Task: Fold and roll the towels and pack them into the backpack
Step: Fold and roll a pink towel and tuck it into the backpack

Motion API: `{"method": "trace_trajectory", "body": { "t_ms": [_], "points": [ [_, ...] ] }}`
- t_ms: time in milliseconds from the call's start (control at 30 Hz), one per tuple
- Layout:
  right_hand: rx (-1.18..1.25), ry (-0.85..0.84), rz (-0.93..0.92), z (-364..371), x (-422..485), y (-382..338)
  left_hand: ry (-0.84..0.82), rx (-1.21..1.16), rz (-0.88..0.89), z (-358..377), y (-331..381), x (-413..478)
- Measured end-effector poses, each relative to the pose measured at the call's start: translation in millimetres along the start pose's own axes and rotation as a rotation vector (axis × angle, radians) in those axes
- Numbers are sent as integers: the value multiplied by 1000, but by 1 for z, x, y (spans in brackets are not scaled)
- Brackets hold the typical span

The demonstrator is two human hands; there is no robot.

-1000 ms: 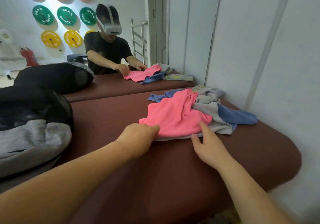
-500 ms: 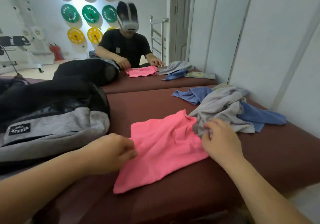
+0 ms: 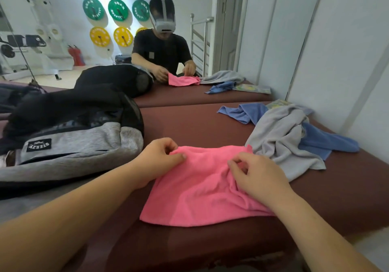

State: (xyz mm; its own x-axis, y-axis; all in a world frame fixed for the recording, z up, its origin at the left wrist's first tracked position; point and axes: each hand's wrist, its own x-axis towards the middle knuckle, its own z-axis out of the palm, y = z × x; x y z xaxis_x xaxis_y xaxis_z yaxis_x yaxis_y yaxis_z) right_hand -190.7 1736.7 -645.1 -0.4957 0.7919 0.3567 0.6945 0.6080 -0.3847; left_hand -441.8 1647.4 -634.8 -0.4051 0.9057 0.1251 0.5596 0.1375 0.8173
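Fingers (image 3: pixel 177 156) of the left hand (image 3: pixel 160 162) curled, pinching the pink towel (image 3: pixel 200 198) at its ten o'clock corner, three o'clock of the backpack (image 3: pixel 80 143); right hand (image 3: pixel 259 177) pinching a fold at one o'clock; grey towel (image 3: pixel 280 137) and blue towel (image 3: pixel 328 143) heaped at two o'clock on the maroon table (image 3: pixel 189 124).

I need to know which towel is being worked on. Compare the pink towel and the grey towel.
The pink towel lies spread fairly flat; the grey towel is heaped and crumpled. The left hand and right hand pinch the pink towel; no hand touches the grey towel. Both rest on the maroon table.
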Motion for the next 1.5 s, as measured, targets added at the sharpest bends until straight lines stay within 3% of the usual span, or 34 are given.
{"method": "trace_trajectory", "body": {
  "t_ms": [67, 133, 233, 367, 500, 633, 733, 800, 867, 933, 1000, 1100, 1233, 1400, 1500],
  "points": [
    [61, 45, -41, -5, -1, -5, -131, -105, 116, -8, 23, -13],
    [203, 58, -211, -7, -2, -10, -326, -156, 226, -14, 43, -28],
    [419, -56, -415, -8, -4, -21, -505, -196, 266, -17, 61, -41],
    [534, -210, -358, -5, -11, -31, -551, -326, 202, -24, 58, -46],
    [660, -104, -319, -13, -11, -34, -393, -358, 127, -38, 46, -42],
    [729, -55, -334, -27, -13, -35, 39, -297, -29, -52, 34, -26],
    [813, -4, -213, -27, -9, -30, 302, -236, -85, -76, 28, -9],
    [787, 128, -77, -26, -4, -23, 410, -122, -49, -92, 26, -2],
    [670, 291, 72, -27, 3, -11, 401, 1, -21, -105, 22, -1],
    [559, 374, 185, -31, 8, 3, 274, 11, -13, -112, 17, -4],
    [558, 323, 337, -30, 11, 15, 122, 78, -8, -116, 11, -11],
    [727, 335, 506, -25, 15, 30, 18, 403, 82, -117, 8, -17],
    [740, 506, 521, -29, 18, 46, 157, 518, 168, -116, 21, -8],
    [686, 789, 444, -48, 22, 59, 522, 244, 143, -133, 68, 15],
    [735, 776, 485, -53, 23, 59, 439, 332, 90, -126, 78, 16]
  ]
}}
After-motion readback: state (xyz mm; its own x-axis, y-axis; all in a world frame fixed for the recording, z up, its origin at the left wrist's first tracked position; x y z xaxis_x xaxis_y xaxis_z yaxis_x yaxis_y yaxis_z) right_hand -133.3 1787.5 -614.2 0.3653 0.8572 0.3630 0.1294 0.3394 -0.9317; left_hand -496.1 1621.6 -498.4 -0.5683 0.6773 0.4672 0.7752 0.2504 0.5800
